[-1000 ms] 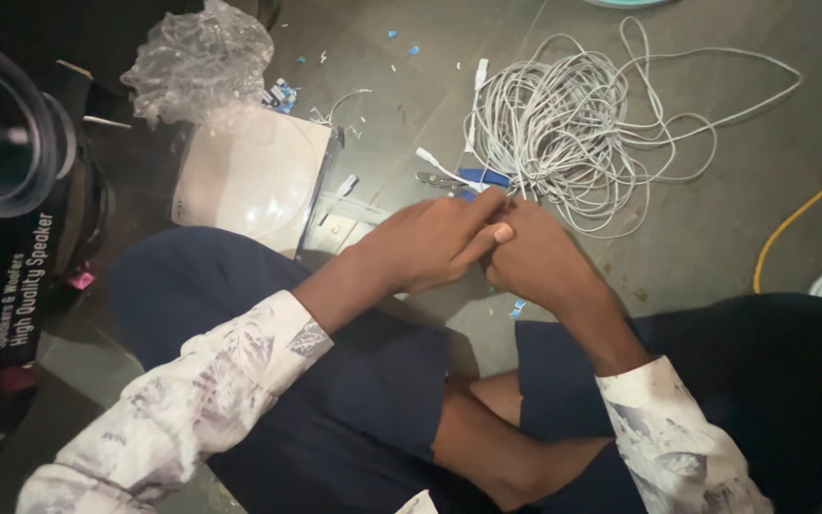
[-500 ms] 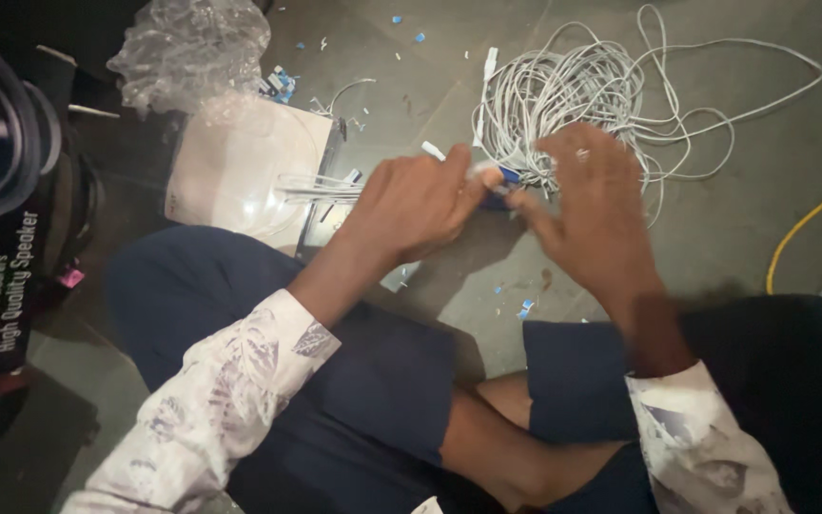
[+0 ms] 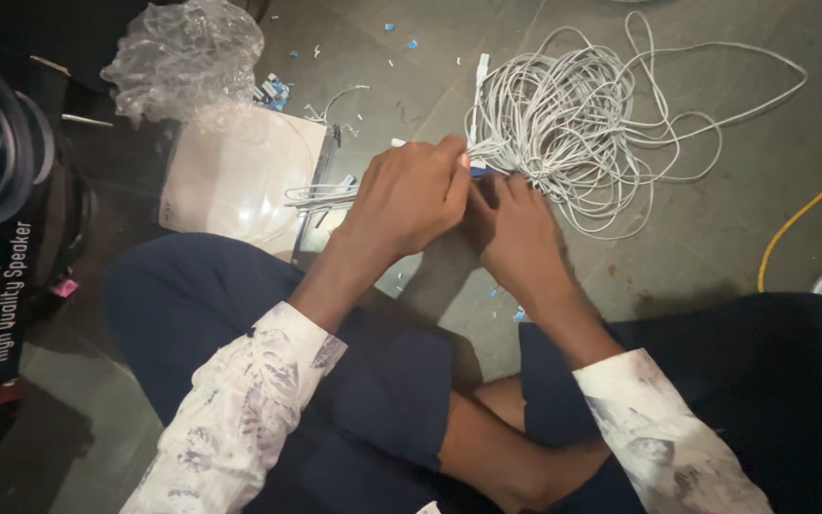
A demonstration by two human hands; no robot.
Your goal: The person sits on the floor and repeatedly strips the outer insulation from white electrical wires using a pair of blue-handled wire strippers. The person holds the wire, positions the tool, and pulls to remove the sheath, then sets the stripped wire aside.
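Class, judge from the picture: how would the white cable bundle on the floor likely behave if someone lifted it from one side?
The cable bundle is probably floppy: its thin strands lie in loose, uneven loops. It would likely sag and spill apart, since nothing visibly ties it. Stray loops trail across the floor, so it may drag and tangle.

My left hand (image 3: 406, 195) and right hand (image 3: 516, 233) meet knuckle to knuckle, fingers curled and pinching, both forearms angled inward from patterned sleeves.
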